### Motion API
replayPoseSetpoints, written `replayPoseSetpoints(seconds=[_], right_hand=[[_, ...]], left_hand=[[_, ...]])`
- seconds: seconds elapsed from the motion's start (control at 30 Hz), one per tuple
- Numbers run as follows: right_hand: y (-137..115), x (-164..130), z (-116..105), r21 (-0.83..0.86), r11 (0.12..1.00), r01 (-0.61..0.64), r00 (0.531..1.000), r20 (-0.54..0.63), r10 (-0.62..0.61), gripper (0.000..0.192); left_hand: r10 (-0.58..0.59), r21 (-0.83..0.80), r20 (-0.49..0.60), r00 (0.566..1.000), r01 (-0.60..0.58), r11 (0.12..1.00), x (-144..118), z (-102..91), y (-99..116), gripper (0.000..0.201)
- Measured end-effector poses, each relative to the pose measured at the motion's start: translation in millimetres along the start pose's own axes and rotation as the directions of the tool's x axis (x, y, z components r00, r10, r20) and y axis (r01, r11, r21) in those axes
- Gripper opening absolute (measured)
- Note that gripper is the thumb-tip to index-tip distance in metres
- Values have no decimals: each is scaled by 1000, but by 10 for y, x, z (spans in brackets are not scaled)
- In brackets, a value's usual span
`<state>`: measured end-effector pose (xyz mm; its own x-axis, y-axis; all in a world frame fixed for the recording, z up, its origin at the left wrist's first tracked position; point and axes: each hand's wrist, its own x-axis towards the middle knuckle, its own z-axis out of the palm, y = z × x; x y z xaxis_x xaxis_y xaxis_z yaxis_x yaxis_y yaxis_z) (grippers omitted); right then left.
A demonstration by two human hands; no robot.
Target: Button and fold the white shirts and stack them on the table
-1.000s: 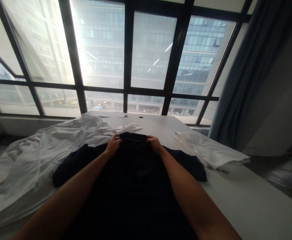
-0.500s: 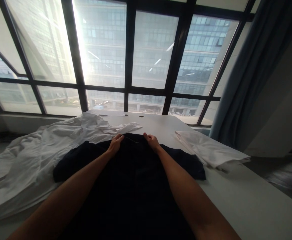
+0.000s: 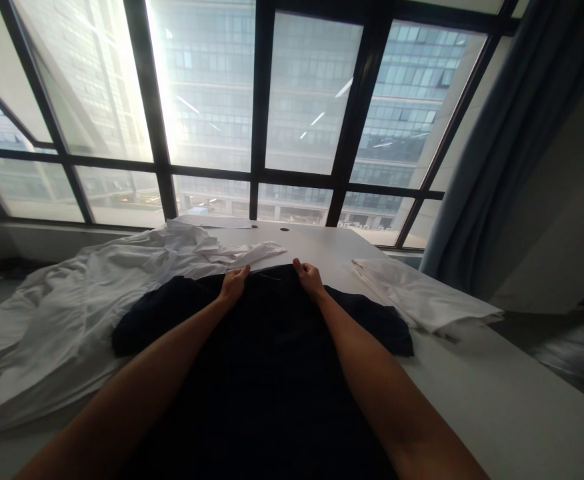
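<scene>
We press left hand [image 3: 234,285], right hand [image 3: 310,280] apart, flat on shirt [image 3: 267,360] collar, 12 o'clock; smooth evenly outward.

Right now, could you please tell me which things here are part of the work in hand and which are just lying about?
In hand:
dark shirt
left hand, resting on its collar edge
right hand, likewise

Lying about:
crumpled white garments
folded white cloth
table

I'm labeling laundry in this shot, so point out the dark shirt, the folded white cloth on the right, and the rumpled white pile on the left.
dark shirt [image 3: 272,360]: head view, middle of its body.
folded white cloth [image 3: 417,297]: head view, top face.
rumpled white pile [image 3: 82,300]: head view, central folds.
</scene>
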<state>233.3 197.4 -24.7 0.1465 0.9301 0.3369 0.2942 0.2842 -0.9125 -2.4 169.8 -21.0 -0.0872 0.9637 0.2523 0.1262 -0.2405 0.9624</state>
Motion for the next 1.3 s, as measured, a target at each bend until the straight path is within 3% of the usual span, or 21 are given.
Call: replayPoseSetpoints(seconds=[0.13, 0.3, 0.4, 0.67, 0.77, 0.87, 0.9, 0.97, 1.03, 1.1, 1.2, 1.3], right_hand=[[-40, -10, -11, 36, 999, -16, 1000, 28, 15, 64], [-37, 9, -41, -15, 1000, -11, 998, -65, 11, 65], [-28, 14, -46, 5, 1000, -12, 997, -75, 12, 64], [31, 43, -59, -47, 999, 4, 1000, 0, -4, 57], [1, 21, -87, -229, 973, 27, 998, -48, -39, 44], [-143, -75, -53, -506, 847, 166, 957, -124, -261, 31], [-211, -123, -14, -573, 785, 235, 936, -84, -341, 28], [-351, -236, 110, -620, 678, 395, 898, 103, -429, 25], [-463, -354, 274, -590, 615, 523, 851, 314, -421, 30], [-522, -456, 429, -587, 571, 574, 818, 440, -370, 35], [-523, -534, 550, -640, 523, 563, 825, 475, -307, 32], [-479, -527, 534, -654, 533, 537, 842, 447, -301, 24]], left_hand=[[79, 197, -74, 994, -63, 978, -14, 15, 3, 49], [272, 509, -151, 950, -161, 846, -82, 43, 19, 42], [306, 590, -147, 940, -165, 791, -104, 45, 34, 21], [253, 566, -109, 961, -149, 811, -34, 3, 15, 22], [250, 474, -115, 961, -168, 864, -24, 15, 8, 28], [249, 351, -106, 963, -198, 915, -26, 28, -1, 39], [248, 320, -99, 964, -205, 925, -27, 31, -4, 40], [255, 291, -91, 963, -219, 931, -26, 35, -12, 38], [277, 305, -96, 956, -237, 922, -22, 35, -20, 34], [302, 338, -94, 949, -254, 906, -18, 30, -24, 31], [352, 413, -58, 934, -299, 860, -24, 5, -10, 32], [424, 561, 112, 899, -409, 719, -44, -55, 52, 37]])
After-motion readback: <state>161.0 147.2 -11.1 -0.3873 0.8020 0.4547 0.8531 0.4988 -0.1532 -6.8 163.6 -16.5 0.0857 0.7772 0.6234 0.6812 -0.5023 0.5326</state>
